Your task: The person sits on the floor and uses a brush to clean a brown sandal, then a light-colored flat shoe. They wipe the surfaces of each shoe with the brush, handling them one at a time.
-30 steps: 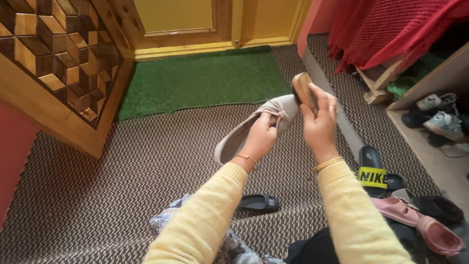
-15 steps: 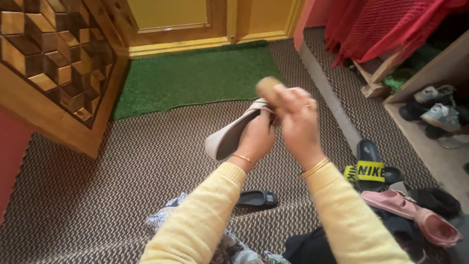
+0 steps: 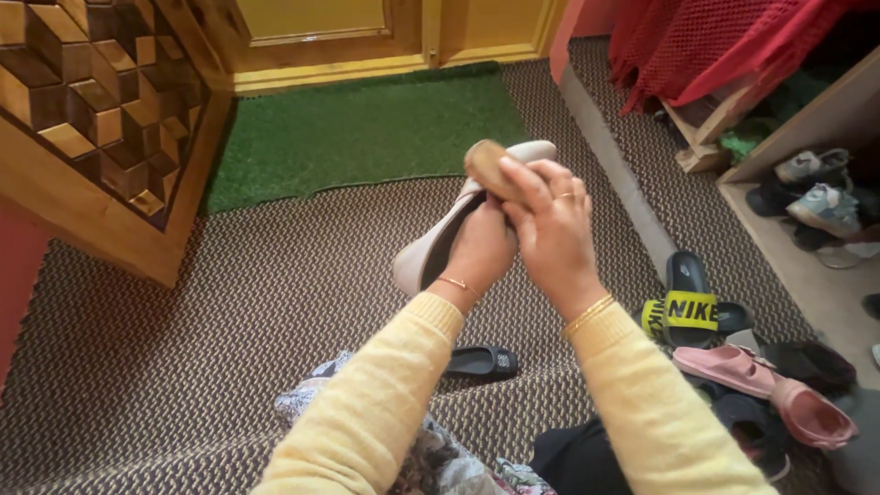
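The person's left hand [image 3: 483, 249] is wrapped around the middle of a pale beige flat shoe [image 3: 431, 247], fingers closed on its body from below and behind; the shoe is held up in the air above the brown woven carpet [image 3: 229, 312], tilted, with its toe [image 3: 534, 149] pointing up and away and its heel end lower, toward the left; the dark inside of the shoe shows along its open side. The right hand [image 3: 550, 220] is clamped on a wooden-backed brush [image 3: 486, 168], fingers curled over the top of it and a ring showing on one finger; the brush lies against the upper, toe part of the shoe, just above the left hand's knuckles, and the two hands touch or nearly touch; whether the bristles press on the shoe cannot be told, since the hand covers them. Both arms wear yellow sleeves [image 3: 642, 403], with a thin bangle on each wrist.

Beyond the shoe lies a green grass-like mat [image 3: 367, 128] before a yellow door [image 3: 367, 27]; on the carpet near the left elbow lies a black flat shoe [image 3: 481, 362]; to the right are a black slide with a yellow band [image 3: 689, 307] and a pink sandal [image 3: 770, 394]; farther right, a low shelf holds light sneakers [image 3: 820, 197].
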